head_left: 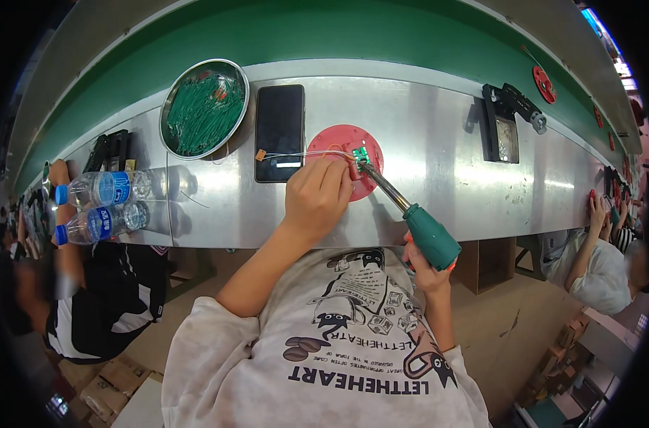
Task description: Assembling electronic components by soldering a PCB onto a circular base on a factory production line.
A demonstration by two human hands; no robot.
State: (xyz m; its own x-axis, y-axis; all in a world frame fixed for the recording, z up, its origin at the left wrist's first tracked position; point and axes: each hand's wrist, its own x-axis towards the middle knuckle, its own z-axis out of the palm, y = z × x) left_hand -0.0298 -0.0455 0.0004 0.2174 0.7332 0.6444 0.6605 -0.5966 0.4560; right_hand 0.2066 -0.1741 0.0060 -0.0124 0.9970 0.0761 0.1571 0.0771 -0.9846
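Note:
My right hand (pixel 429 268) is closed around the green handle of a soldering iron (pixel 430 235). Its metal tip reaches up and left to a small green circuit board (pixel 360 155), which lies on a round red plate (pixel 321 137). My left hand (pixel 319 192) rests at the plate's near left side, fingers pinched close to the board. What those fingertips hold is hidden by the hand. Thin white and orange wires (pixel 303 153) run left from the board, over a black smartphone (pixel 280 121), to a small tan connector (pixel 261 155).
A metal bowl (pixel 244 118) of green wires stands left of the phone. Two plastic bottles (pixel 96 189) lie on the metal bench (pixel 438 143) at far left. A black stand (pixel 492 125) sits at the back right. Other people (pixel 599 274) work on both sides.

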